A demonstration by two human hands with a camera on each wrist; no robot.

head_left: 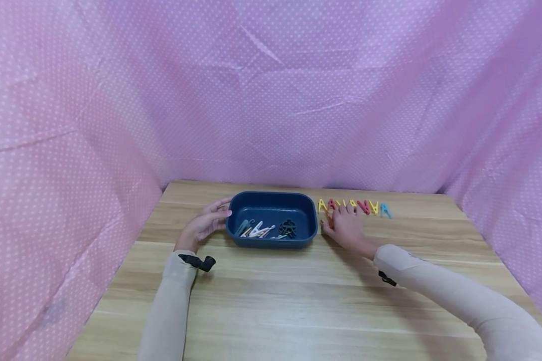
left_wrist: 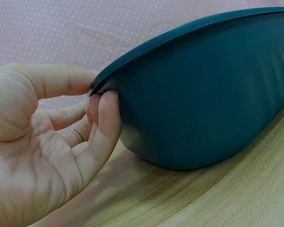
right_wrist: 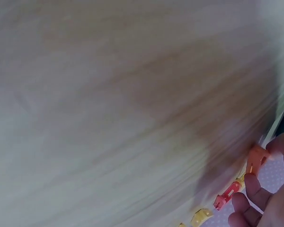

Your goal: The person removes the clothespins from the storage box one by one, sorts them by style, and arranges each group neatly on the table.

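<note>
At the left end of a dark blue plastic basin [head_left: 271, 244], my left hand [head_left: 205, 224] pinches the rim, thumb above and fingertips beneath, as the left wrist view shows. My right hand [head_left: 349, 229] is just off the basin's right end. Between its thumb and fingers it holds an orange clothespin [right_wrist: 256, 159]. Close by, a row of clothespins stretches to the right, including a red clothespin [head_left: 363, 206], a yellow clothespin [head_left: 373, 207] and a blue clothespin [head_left: 386, 210]. My right fingers partly cover the row in the head view.
Inside the basin, white clothespins [head_left: 255, 230] and other pale pieces lie on the left, with a dark green bundle of clips [head_left: 287, 228] on the right. The wooden table [head_left: 271, 296] runs back to a pink dotted curtain [head_left: 271, 110].
</note>
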